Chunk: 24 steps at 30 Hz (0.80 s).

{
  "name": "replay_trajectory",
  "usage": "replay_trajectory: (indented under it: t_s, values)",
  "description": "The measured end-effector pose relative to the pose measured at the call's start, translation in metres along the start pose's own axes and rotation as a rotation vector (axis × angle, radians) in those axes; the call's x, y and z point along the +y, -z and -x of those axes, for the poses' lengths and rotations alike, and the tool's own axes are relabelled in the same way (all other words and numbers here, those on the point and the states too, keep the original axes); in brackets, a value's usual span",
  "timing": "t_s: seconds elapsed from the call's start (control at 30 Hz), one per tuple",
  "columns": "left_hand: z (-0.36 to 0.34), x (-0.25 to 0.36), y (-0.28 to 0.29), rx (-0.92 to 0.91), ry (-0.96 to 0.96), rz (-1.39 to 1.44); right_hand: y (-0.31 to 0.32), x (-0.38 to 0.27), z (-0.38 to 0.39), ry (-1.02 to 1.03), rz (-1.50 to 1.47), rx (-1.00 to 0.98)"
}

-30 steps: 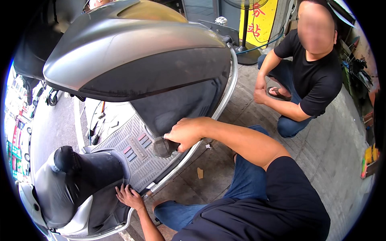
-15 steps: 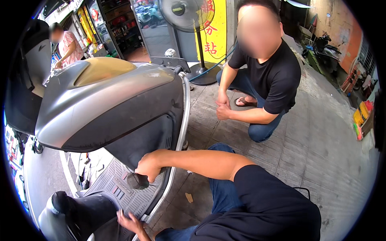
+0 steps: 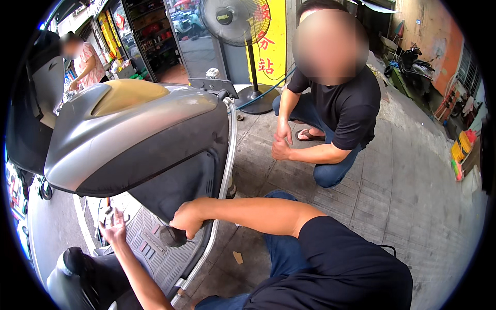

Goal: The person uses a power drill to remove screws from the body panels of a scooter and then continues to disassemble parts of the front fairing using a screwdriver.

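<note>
My right hand grips a dark rounded piece low inside the scooter's black front panel, above the grey ribbed footboard mat. My left hand is raised over the far side of the footboard, fingers spread and palm up, with nothing visible in it. Above both hands is the scooter's silver-and-dark front body, and the black seat section lies at the lower left.
A person squats facing me on the paving, hands together. A standing fan and yellow sign are behind. Another person stands by a shop doorway. A parked scooter is at the back right.
My left hand has left the near edge of the footboard and moved forward and up with fingers spread. My right hand keeps its hold. The view has tilted up, showing more shopfront.
</note>
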<state>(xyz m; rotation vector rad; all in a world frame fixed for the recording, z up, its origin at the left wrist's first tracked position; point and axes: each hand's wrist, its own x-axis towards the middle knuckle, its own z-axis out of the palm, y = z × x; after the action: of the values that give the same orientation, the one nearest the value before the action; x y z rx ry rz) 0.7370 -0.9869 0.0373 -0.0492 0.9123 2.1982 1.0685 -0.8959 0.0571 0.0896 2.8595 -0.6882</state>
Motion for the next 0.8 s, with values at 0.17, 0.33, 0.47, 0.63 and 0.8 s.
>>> replay_trajectory:
  t_s: [0.17, 0.33, 0.47, 0.63, 0.8]
  values:
    - [0.136, 0.063, -0.050, -0.682, -0.819, -0.569, 0.000, 0.002, 0.011, 0.030, 0.010, 0.026]
    - [0.249, 0.038, -0.079, -0.823, -1.501, -1.105, 0.009, -0.005, 0.010, 0.075, 0.018, 0.009]
    - [0.254, -0.032, -0.085, -1.163, -1.368, -1.373, 0.002, 0.007, 0.019, 0.051, 0.028, 0.040]
    - [0.232, -0.072, -0.011, -0.800, -0.997, -1.353, -0.008, 0.016, 0.016, 0.107, 0.003, 0.109]
    - [0.209, -0.081, 0.049, -0.396, -0.591, -1.227, -0.001, -0.002, 0.038, 0.032, 0.019, 0.026]
